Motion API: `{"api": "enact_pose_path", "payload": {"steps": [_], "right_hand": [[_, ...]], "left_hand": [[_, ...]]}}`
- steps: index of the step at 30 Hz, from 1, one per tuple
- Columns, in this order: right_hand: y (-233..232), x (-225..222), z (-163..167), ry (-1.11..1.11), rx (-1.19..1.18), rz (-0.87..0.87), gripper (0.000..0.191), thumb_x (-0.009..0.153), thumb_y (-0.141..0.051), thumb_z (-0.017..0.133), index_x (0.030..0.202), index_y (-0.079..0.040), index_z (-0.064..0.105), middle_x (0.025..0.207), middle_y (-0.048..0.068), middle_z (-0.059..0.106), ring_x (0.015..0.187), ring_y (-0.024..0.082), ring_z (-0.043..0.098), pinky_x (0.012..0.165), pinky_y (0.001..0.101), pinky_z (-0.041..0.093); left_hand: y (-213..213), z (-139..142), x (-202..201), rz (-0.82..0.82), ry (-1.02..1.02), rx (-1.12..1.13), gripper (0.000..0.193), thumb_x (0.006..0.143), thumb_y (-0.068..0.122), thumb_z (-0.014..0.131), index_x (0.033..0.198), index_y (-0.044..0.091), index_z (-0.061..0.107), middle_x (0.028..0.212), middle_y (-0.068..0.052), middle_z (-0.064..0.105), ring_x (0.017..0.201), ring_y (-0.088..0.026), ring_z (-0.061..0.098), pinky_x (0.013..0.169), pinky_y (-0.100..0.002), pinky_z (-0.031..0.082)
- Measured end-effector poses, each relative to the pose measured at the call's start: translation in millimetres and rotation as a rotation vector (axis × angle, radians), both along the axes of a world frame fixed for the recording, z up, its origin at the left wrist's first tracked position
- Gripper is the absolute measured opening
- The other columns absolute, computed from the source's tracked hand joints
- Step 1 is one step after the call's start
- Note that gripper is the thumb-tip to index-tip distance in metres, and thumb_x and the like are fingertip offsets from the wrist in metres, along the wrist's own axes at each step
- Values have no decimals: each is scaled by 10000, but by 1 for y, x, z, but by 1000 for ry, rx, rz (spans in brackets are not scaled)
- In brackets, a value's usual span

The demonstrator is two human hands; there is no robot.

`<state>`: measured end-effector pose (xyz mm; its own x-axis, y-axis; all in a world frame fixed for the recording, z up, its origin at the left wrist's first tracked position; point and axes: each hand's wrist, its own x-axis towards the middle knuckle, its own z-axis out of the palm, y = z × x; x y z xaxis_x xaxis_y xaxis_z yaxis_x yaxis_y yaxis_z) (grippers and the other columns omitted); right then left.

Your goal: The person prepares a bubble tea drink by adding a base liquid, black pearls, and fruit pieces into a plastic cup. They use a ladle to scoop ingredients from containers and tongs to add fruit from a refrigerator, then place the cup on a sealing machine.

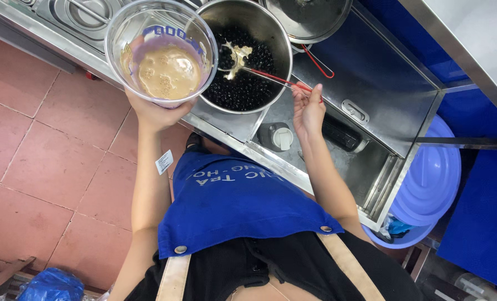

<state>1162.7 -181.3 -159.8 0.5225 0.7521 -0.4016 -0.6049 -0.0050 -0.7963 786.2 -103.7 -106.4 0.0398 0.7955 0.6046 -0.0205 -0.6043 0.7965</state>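
Observation:
My left hand (155, 113) grips a clear plastic cup (161, 53) from below, holding it up close to the camera. The cup holds frothy light-brown liquid. My right hand (308, 108) pinches the red handle of a metal ladle (259, 72). The ladle's bowl rests in a steel pot (259, 25) filled with shiny black pearls (243, 89). The cup sits just left of the pot, overlapping its rim in view.
A steel counter (371, 83) holds the pot, a steel lid (310, 17) and a red-handled utensil (318, 61). Below the counter are a small white-capped bottle (282, 137) and a dark bottle (343, 134). A lavender plastic basin (427, 178) stands at right. Red floor tiles (48, 156) lie at left.

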Motion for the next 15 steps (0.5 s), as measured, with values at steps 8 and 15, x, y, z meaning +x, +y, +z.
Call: {"api": "enact_pose_path", "payload": {"steps": [8, 15], "right_hand": [[-18, -11, 71, -223, 248, -198, 549, 1082, -413, 457, 1086, 104, 643, 919, 195, 727, 784, 172, 721, 737, 233, 602], [-67, -71, 162, -852, 576, -195, 653, 1098, -537, 426, 1014, 59, 678, 814, 160, 721, 614, 147, 661, 544, 211, 502]], "left_hand": [[-8, 21, -10, 112, 156, -58, 1040, 699, 139, 998, 1536, 33, 388, 1432, -162, 609, 1317, -256, 663, 1147, -359, 546], [-14, 28, -13, 187, 251, -76, 1045, 684, 197, 988, 1545, 85, 406, 1359, -141, 694, 1236, -278, 731, 1102, -373, 599]]}}
